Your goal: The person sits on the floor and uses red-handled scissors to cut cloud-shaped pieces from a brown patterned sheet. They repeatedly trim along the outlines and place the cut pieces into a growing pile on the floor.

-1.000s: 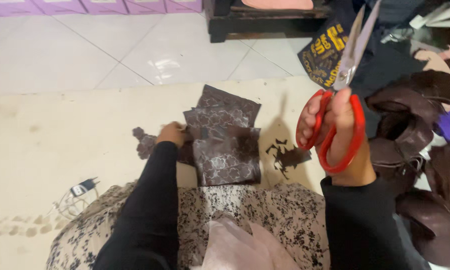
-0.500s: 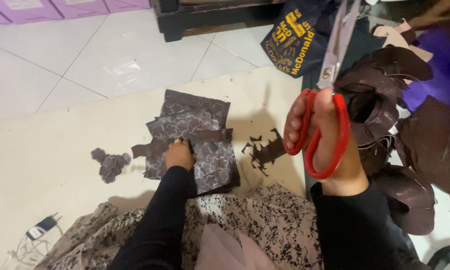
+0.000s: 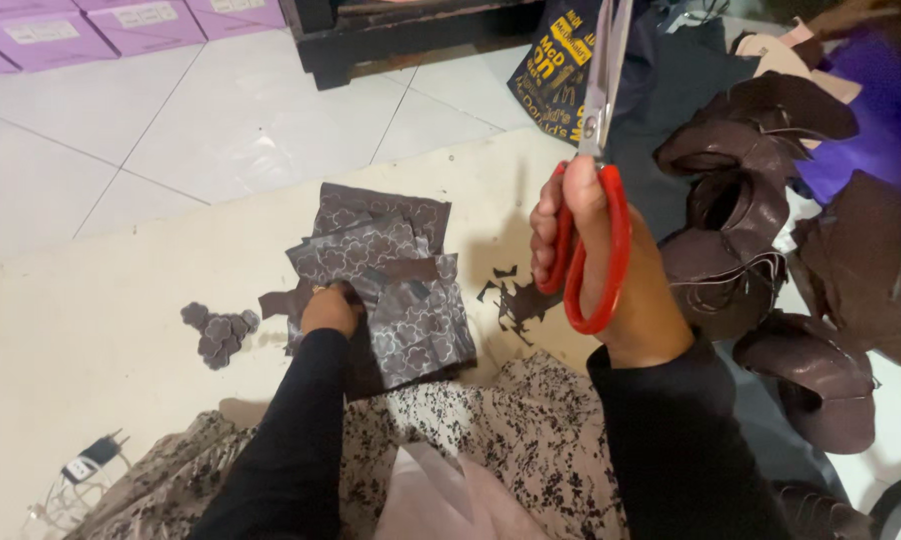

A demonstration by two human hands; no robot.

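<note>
My right hand grips red-handled scissors upright, blades shut and pointing up and away. My left hand rests on a stack of dark brown sheets stamped with flower outlines, lying on a cream mat. Whether its fingers pinch a sheet I cannot tell. A small pile of cut brown flower shapes sits to the left of that hand. Brown offcut scraps lie between the stack and my right hand. Both arms wear black sleeves.
A heap of curled brown material pieces lies at the right, with purple cloth behind. A dark printed bag and dark furniture stand at the back on white tiles. A charger plug lies bottom left. Patterned fabric covers my lap.
The view has shifted, so things sit lower and further left in frame. My left hand moved onto the stack of sheets. The cut flower pile is now in view. The scissors stay raised.
</note>
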